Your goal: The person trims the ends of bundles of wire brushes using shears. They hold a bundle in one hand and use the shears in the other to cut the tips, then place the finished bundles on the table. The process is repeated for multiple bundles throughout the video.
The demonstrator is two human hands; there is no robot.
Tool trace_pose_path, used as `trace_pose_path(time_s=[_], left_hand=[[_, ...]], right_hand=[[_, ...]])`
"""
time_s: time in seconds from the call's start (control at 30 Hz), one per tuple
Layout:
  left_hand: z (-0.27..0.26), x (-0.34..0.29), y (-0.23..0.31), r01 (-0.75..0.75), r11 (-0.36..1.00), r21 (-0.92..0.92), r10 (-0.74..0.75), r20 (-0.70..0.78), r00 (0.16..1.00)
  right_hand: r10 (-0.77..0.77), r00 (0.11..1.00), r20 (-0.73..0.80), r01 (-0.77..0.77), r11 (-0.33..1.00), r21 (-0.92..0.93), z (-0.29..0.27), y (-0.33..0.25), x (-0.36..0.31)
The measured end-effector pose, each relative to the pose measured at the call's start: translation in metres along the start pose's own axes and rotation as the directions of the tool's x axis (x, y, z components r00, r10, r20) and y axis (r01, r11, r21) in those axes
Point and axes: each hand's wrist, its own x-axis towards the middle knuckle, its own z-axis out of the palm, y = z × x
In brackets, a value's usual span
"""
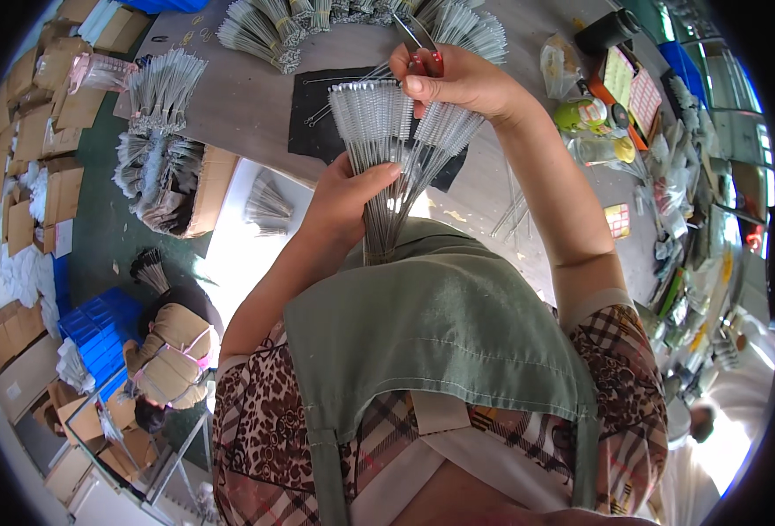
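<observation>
A fanned bundle of thin wire-handled tube brushes (372, 131) stands in front of my green apron, white bristle ends up and wire stems down. My left hand (342, 200) is closed around its stems, the thumb lying across the front. The bristle heads part into two groups near the top. My right hand (471, 83) grips a pair of scissors (421, 53) with red handles, its blades pointing away from me over the table. That hand is right beside the bristle tips. Beneath the bundle lies a black mat (310, 136), with a few loose wires on it.
Several more brush bundles (269, 33) line the far part of the grey table (229, 96). At the right are a dark bottle (607, 31), a green-labelled bottle (580, 114) and an orange box (617, 79). A cardboard box (212, 188) and a bending person (172, 351) are at left.
</observation>
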Motion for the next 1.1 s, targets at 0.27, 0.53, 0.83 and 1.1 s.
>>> trace_pose_path(time_s=[0.27, 0.53, 0.83, 1.1], left_hand=[[0.007, 0.000, 0.003, -0.038, 0.999, -0.003, 0.038, 0.018, 0.999], [0.012, 0.001, 0.003, -0.059, 0.998, 0.001, 0.059, -0.004, 0.998], [0.011, 0.002, 0.003, -0.103, 0.993, 0.052, 0.102, 0.020, 0.995], [0.011, 0.002, 0.005, -0.085, 0.995, 0.046, 0.082, 0.056, 0.995]], right_hand=[[-0.004, 0.999, -0.033, 0.003, 0.999, -0.035, -0.005, -0.003, -0.010], [0.016, 1.000, 0.015, -0.016, 1.000, 0.011, -0.013, 0.007, -0.011], [-0.020, 1.000, 0.011, 0.018, 0.995, 0.096, -0.011, 0.001, -0.010], [-0.006, 1.000, -0.031, 0.009, 0.994, 0.107, -0.016, 0.009, -0.010]])
